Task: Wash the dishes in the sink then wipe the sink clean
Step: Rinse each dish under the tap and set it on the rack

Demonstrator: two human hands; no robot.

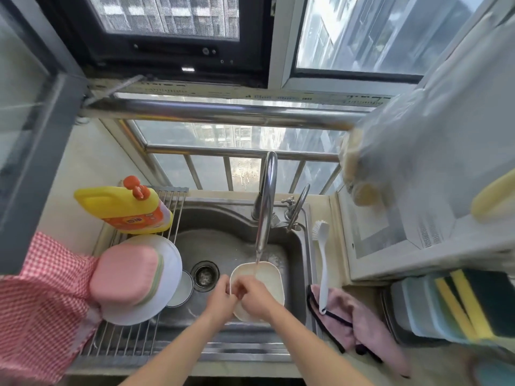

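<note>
The sink (223, 218) is seen as dull, water-marked steel, the tap (266, 201) as polished metal. A smooth cream plastic dish (271, 277) is shown wet. The detergent bottle (122, 210) is glossy yellow plastic; the cloth (362, 321) is soft pink fabric, the plate (170, 263) glossy white.

- Yellow detergent bottle (122, 207), standing on the drying rack (167, 207) left of the sink: orange label with a small round emblem and print, too blurred to read.
- White appliance (390, 232) on the counter to the right: a strip of dark print along its front edge, too small to read.
- No other text, brand, number or sign legible.
</note>
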